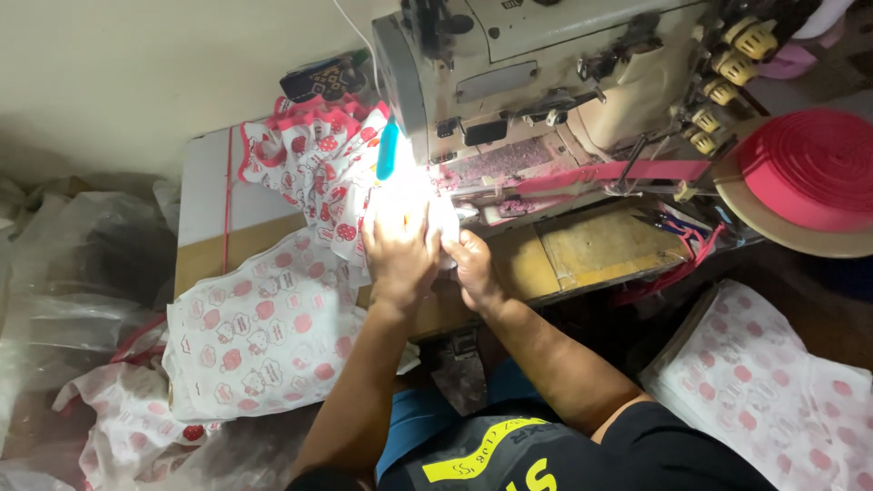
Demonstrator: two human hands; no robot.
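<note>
Two big things frame it: the sewing machine (564,82) and, running leftward from its needle, the printed white fabric (273,327). Left hand (400,250) and right hand (473,264) press it flat, side by side, beneath the glare.

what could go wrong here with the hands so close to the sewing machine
Both hands, left hand and right hand, press the printed fabric right at the brightly lit needle area of the sewing machine, so a fingertip could slip under the needle. The glare there hides the fabric edge, so the seam might wander. The pink tape feeding from the roll could snag.
</note>
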